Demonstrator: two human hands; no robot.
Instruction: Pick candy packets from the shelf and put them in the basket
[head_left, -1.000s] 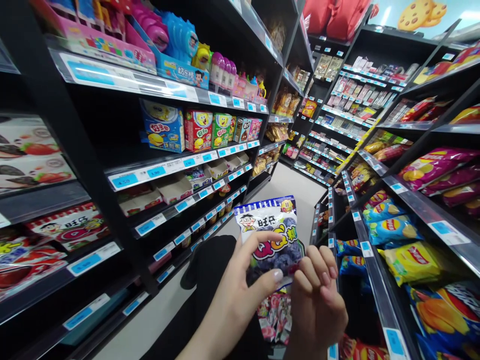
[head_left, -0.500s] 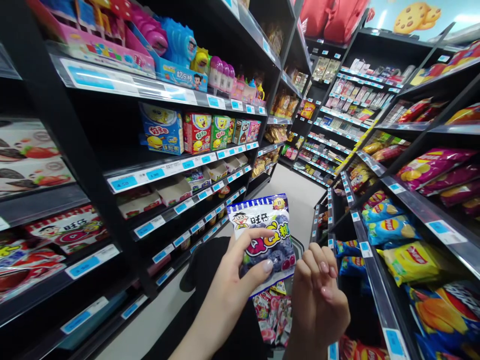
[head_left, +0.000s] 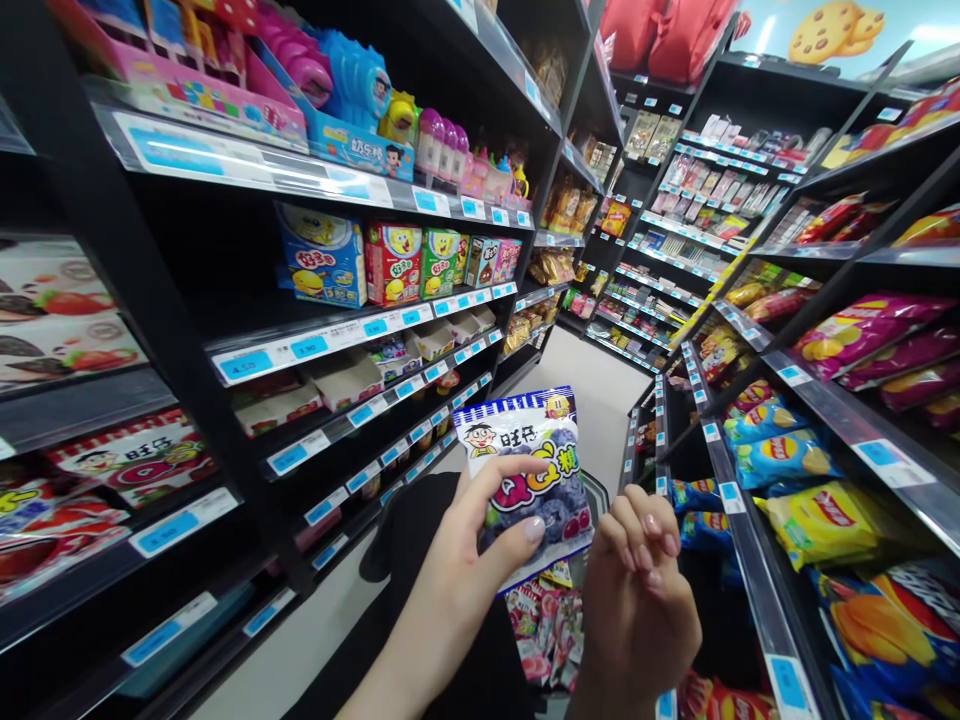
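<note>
My left hand (head_left: 457, 560) grips a bag of gummy candy (head_left: 562, 505) with blueberries printed on it and a blue striped top edge. Thumb and index finger lie across its front, which faces me. Just right of the bag, my right hand (head_left: 637, 590) is raised with its fingers curled in toward the thumb, and nothing shows in it. Below the bag, a basket (head_left: 598, 495) partly shows, with several red and pink candy packets (head_left: 544, 630) in it. My hands and the bag hide much of the basket.
Shelves with boxed snacks (head_left: 322, 255) and toy candies (head_left: 360, 85) line the left side. On the right stand shelves of chip bags (head_left: 825, 520). A pale floor aisle (head_left: 585, 365) runs between them to a back shelf (head_left: 690, 230) of small goods.
</note>
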